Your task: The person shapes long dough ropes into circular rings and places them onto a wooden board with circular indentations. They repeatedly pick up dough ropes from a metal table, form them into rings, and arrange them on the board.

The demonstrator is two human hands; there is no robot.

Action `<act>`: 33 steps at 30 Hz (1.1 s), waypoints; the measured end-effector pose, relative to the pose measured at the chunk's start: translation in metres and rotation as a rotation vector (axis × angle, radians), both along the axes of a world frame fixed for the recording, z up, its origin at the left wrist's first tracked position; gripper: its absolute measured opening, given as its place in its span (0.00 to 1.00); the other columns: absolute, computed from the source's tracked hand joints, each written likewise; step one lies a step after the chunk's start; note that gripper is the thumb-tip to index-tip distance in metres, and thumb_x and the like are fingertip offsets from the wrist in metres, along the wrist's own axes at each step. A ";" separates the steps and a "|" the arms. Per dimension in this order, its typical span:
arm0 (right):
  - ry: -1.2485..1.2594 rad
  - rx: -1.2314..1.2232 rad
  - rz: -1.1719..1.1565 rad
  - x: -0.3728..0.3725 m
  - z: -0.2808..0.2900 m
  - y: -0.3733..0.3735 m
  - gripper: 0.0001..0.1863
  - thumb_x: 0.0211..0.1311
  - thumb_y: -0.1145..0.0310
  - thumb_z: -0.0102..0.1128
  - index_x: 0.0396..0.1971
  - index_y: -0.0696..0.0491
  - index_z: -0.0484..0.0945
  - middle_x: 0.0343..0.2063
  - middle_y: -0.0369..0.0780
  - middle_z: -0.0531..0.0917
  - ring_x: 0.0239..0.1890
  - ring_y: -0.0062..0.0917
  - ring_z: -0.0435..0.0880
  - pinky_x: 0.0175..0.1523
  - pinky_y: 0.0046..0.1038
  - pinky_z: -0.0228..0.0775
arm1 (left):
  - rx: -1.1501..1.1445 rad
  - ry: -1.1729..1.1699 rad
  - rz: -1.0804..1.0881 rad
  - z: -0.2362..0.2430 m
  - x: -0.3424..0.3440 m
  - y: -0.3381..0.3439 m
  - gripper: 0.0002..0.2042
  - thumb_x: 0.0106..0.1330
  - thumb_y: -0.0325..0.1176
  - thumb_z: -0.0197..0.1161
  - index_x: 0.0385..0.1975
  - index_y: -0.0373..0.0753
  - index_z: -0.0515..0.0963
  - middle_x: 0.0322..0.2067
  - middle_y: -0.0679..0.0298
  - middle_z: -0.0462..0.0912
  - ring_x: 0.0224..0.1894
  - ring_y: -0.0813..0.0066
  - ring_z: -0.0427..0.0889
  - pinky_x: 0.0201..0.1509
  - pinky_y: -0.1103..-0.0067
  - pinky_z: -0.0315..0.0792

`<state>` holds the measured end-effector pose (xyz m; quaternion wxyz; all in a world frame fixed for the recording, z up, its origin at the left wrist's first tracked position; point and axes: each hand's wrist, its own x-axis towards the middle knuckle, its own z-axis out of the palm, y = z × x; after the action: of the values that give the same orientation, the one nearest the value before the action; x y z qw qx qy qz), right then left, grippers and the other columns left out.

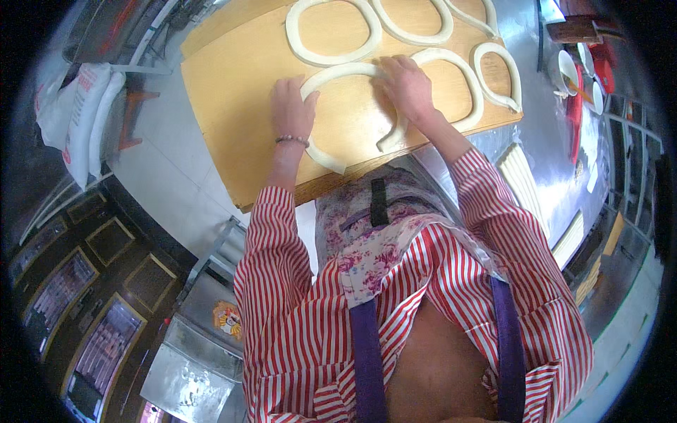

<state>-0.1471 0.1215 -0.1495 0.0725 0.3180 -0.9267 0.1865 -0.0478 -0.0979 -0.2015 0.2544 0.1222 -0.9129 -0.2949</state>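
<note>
A pale dough strip (347,69) lies in an open loop on a wooden board (240,134), both ends toward me and apart. My left hand (293,111) grips its left side, fingers curled over it. My right hand (405,88) holds its right side with bent fingers; parts of the strip are hidden under both hands. Other looped dough strips lie beyond and to the right: one at the top (333,53), one beside my right hand (471,84), one at the board's right (515,84), and others along the far edge (423,39).
A steel counter (578,190) at the right holds straight dough strips (522,183), white bowls (568,70) and red items (602,67). White sacks (77,120) sit at the left near a pale tiled floor (169,176). The board's near edge is by my apron.
</note>
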 end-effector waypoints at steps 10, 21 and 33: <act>-0.400 0.259 0.481 0.043 0.003 0.075 0.25 0.54 0.71 0.61 0.56 0.48 0.76 0.59 0.40 0.76 0.53 0.36 0.81 0.53 0.37 0.77 | -0.163 -0.307 -0.756 0.004 0.082 -0.002 0.15 0.54 0.33 0.69 0.44 0.44 0.81 0.42 0.65 0.79 0.53 0.66 0.75 0.73 0.59 0.54; -0.405 0.232 0.130 0.032 0.012 0.088 0.15 0.58 0.59 0.61 0.42 0.50 0.83 0.39 0.45 0.85 0.36 0.39 0.86 0.41 0.37 0.78 | 0.031 -0.005 -0.435 -0.003 0.043 0.060 0.14 0.56 0.31 0.69 0.43 0.43 0.81 0.42 0.61 0.80 0.54 0.63 0.75 0.67 0.58 0.61; -0.586 -0.089 -0.509 0.055 -0.026 0.048 0.25 0.49 0.48 0.73 0.25 0.58 0.77 0.20 0.47 0.82 0.26 0.40 0.84 0.37 0.37 0.76 | 0.115 -0.108 0.014 -0.028 -0.004 0.041 0.18 0.58 0.30 0.66 0.50 0.40 0.78 0.43 0.55 0.79 0.48 0.54 0.75 0.54 0.60 0.67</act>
<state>-0.0919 0.1699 -0.1760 -0.1375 0.0079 -0.9484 0.2855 -0.0518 -0.0571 -0.2293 0.1995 0.1588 -0.9059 -0.3382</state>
